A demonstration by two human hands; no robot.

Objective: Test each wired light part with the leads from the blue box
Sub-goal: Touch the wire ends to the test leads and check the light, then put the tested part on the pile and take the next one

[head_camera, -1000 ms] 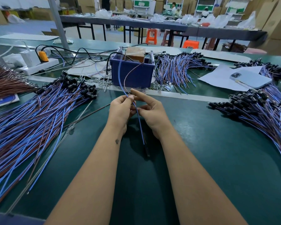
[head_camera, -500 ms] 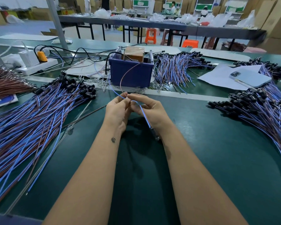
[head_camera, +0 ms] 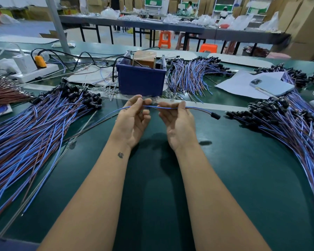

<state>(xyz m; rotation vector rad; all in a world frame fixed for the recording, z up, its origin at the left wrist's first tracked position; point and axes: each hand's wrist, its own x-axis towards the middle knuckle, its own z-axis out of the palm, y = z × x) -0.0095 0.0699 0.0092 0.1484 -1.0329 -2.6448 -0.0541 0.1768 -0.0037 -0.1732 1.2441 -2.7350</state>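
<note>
Wired part (head_camera: 170,107): a blue-and-brown wire pair with a black cap (head_camera: 215,115) at one end, held level in the air just this side of the blue box (head_camera: 140,81), clear of the mat.
Left hand (head_camera: 132,122): palm up, thumb and forefinger pinching the wire in front of the box; the other fingers curl loosely.
Right hand (head_camera: 179,126): palm up just beside the left hand but apart from it, fingertips closed on the same wire; the capped end sticks out past it, away from the box.
Wire's free end: runs out past the left hand and drops toward the mat; where it ends is hard to make out against the pile.
Blue box: stands on the far side of the green mat (head_camera: 243,178), straight ahead of the hands, with a brown block (head_camera: 145,57) and upright metal pieces inside and a black cable (head_camera: 114,73) hanging over its left wall.
Left pile (head_camera: 34,134): a broad heap of the same wired parts, left of the box and nearer the person, black caps pointing toward the box.
Right pile (head_camera: 288,127): another heap right of the box, caps toward the box.
Far pile (head_camera: 190,77): a smaller fan of wires just right of the box.
Phone (head_camera: 272,85): lies on white paper (head_camera: 237,86), right of the box beyond the far pile.
Power strip (head_camera: 33,73): well left of the box, with a white plug and an orange one in it.
</note>
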